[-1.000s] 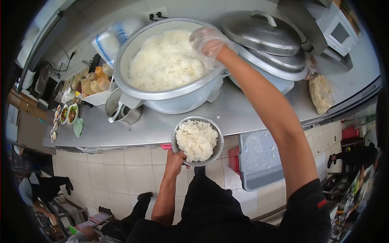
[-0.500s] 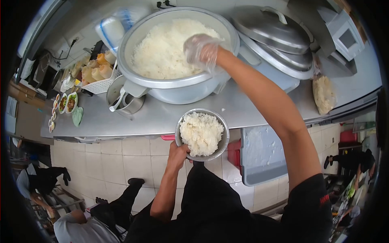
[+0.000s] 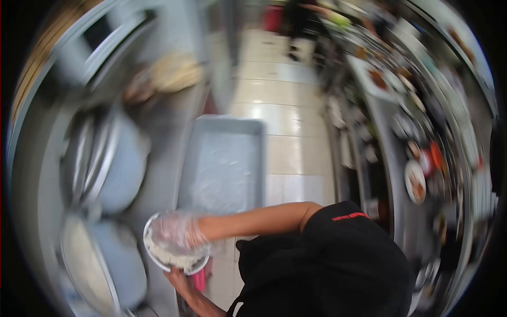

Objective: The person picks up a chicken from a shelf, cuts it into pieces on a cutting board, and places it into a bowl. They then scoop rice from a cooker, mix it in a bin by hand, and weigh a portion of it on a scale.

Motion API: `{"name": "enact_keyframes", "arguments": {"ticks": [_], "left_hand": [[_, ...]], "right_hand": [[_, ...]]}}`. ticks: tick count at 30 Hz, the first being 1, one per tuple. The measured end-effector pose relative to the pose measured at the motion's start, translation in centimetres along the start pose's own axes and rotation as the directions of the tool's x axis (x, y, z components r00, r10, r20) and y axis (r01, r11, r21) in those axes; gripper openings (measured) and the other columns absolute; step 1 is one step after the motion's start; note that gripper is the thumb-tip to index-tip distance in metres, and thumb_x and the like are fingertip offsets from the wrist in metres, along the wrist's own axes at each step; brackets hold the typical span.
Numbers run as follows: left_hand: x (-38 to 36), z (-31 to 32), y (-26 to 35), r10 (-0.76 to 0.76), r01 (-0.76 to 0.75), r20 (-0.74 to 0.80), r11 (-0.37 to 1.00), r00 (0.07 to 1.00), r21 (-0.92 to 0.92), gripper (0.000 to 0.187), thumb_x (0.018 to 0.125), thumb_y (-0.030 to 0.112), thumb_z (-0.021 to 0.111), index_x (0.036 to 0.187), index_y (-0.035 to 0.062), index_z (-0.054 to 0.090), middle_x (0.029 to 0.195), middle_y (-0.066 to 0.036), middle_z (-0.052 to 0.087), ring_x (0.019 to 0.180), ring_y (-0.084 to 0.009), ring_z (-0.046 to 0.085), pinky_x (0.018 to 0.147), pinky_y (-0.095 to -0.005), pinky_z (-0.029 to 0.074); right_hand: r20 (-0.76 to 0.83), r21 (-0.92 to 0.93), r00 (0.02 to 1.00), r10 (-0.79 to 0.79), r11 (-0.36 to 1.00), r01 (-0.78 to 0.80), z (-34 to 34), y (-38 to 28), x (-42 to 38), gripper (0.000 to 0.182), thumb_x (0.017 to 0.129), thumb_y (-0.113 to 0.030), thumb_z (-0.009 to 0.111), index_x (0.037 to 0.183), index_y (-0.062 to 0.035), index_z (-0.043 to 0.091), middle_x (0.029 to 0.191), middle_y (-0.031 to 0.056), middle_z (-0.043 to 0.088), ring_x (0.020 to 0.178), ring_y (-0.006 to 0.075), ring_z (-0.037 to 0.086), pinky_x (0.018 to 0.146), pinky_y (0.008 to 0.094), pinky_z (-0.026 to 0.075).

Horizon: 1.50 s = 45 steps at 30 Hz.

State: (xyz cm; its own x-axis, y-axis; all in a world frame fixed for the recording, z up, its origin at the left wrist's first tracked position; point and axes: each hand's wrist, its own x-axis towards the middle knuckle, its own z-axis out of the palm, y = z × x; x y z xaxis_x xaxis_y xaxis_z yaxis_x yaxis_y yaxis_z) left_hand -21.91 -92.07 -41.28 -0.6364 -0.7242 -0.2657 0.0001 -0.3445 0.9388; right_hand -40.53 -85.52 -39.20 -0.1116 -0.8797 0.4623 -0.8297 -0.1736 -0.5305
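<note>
A round metal bowl point(image 3: 149, 248) of white rice point(image 3: 177, 259) is held near the counter's front edge. My left hand point(image 3: 181, 280) grips its rim from the near side, thumb over the edge. My right hand point(image 3: 179, 231), in a clear plastic glove, lies over the rice inside the bowl; blur hides how its fingers are bent. To the left, the large pot of rice point(image 3: 119, 259) stands on the counter, with rice point(image 3: 87, 261) showing in its mouth.
Beyond the pot is another large container point(image 3: 124, 164) with metal lids. A plastic bag point(image 3: 177, 72) lies farther along the counter point(image 3: 166, 132). A grey tub point(image 3: 222, 164) with rice remnants sits beside the counter. A prep line point(image 3: 385, 137) with dishes runs along the right; a person point(image 3: 301, 24) stands far back.
The view has swung to the right, putting the large pot at the left. My right hand has left that pot and is now over the rice in the bowl.
</note>
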Motion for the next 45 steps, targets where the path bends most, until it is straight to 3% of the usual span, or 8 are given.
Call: {"name": "enact_keyframes", "arguments": {"ticks": [5,7,10,19,24,27,33,45], "left_hand": [[4.3,12.0,-4.9,-0.224,0.115,0.478,0.962,0.849,0.246,0.058,0.06,-0.001,0.044,0.116,-0.0117,0.042,0.104,-0.018,0.056,0.088,-0.0277,0.06,0.078,-0.0372,0.049],[-0.2,21.5,-3.9,-0.287,0.222,0.509,0.957,0.812,0.185,0.056,0.059,-0.001,0.045,0.114,-0.0105,0.043,0.101,-0.018,0.056,0.085,-0.0282,0.06,0.076,-0.0364,0.05],[-3.7,29.8,-6.5,-0.313,0.199,0.697,0.95,0.644,0.242,0.049,0.06,-0.002,0.045,0.108,-0.01,0.048,0.095,-0.016,0.059,0.079,-0.0253,0.06,0.072,-0.0324,0.05],[-18.7,52.8,-17.2,-0.506,0.161,0.859,0.844,-0.076,0.511,0.031,0.072,0.002,0.042,0.1,-0.0093,0.048,0.075,-0.014,0.056,0.054,-0.0232,0.057,0.037,-0.037,0.047],[-30.2,63.5,-17.8,-0.589,0.031,0.704,0.758,-0.396,0.651,0.037,0.07,0.004,0.039,0.1,-0.0139,0.048,0.077,-0.022,0.059,0.053,-0.0285,0.058,0.034,-0.0367,0.041],[-36.4,69.5,-20.3,-0.597,-0.044,0.644,0.749,-0.478,0.661,0.036,0.072,0.005,0.04,0.101,-0.014,0.049,0.076,-0.021,0.059,0.052,-0.028,0.058,0.035,-0.0363,0.042],[-47.9,79.4,-24.9,-0.555,-0.103,0.571,0.766,-0.605,0.634,0.027,0.076,0.008,0.042,0.09,-0.0138,0.049,0.065,-0.019,0.057,0.045,-0.025,0.056,0.036,-0.0323,0.042],[-58.5,92.2,-31.6,-0.649,-0.395,0.5,0.754,-0.574,0.525,0.024,0.079,0.011,0.041,0.088,-0.007,0.053,0.065,-0.018,0.059,0.05,-0.0222,0.058,0.042,-0.0318,0.046]], "right_hand": [[-0.161,0.626,0.628,0.761,0.571,-0.531,-16.1,-2.7,-13.3,0.033,0.071,-0.018,0.061,0.098,-0.0011,0.053,0.096,0.0166,0.055,0.085,0.0328,0.057,0.075,0.0384,0.048],[-0.56,-0.042,0.719,0.412,0.853,-0.521,-20.4,-3.3,-19.7,0.021,0.066,-0.015,0.061,0.082,-0.0007,0.06,0.087,0.0198,0.059,0.083,0.0345,0.059,0.075,0.0411,0.048],[-0.572,-0.022,0.523,0.632,0.626,-0.78,-25.6,-8.3,-27.1,0.023,0.064,-0.012,0.062,0.083,-0.0006,0.06,0.087,0.0194,0.059,0.084,0.035,0.059,0.075,0.0408,0.048],[-0.891,0.233,-0.153,0.428,0.143,-0.962,-37.0,-17.3,-48.1,0.027,0.066,-0.003,0.06,0.093,-0.0091,0.061,0.089,0.011,0.061,0.087,0.0284,0.059,0.079,0.0375,0.048],[-0.676,0.432,-0.697,0.238,0.894,-0.115,-41.1,-20.5,-58.5,0.014,0.076,-0.008,0.061,0.088,-0.0025,0.058,0.078,0.006,0.059,0.077,0.0171,0.059,0.073,0.031,0.049],[-0.653,0.123,-0.726,0.214,0.976,0.178,-43.1,-22.8,-64.6,0.022,0.08,-0.006,0.06,0.099,0.0008,0.053,0.094,0.0097,0.058,0.085,0.0167,0.058,0.073,0.027,0.049],[-0.394,-0.308,-0.915,-0.085,0.95,0.045,-46.5,-27.5,-70.9,0.011,0.085,-0.01,0.054,0.091,-0.001,0.054,0.085,0.0107,0.056,0.077,0.0215,0.056,0.068,0.0293,0.048],[-0.277,-0.464,-0.96,0.05,0.868,0.179,-34.6,-26.1,-69.9,0.023,0.087,-0.027,0.053,0.077,-0.0071,0.051,0.065,0.0045,0.046,0.066,0.0214,0.046,0.059,0.0293,0.042]]}}
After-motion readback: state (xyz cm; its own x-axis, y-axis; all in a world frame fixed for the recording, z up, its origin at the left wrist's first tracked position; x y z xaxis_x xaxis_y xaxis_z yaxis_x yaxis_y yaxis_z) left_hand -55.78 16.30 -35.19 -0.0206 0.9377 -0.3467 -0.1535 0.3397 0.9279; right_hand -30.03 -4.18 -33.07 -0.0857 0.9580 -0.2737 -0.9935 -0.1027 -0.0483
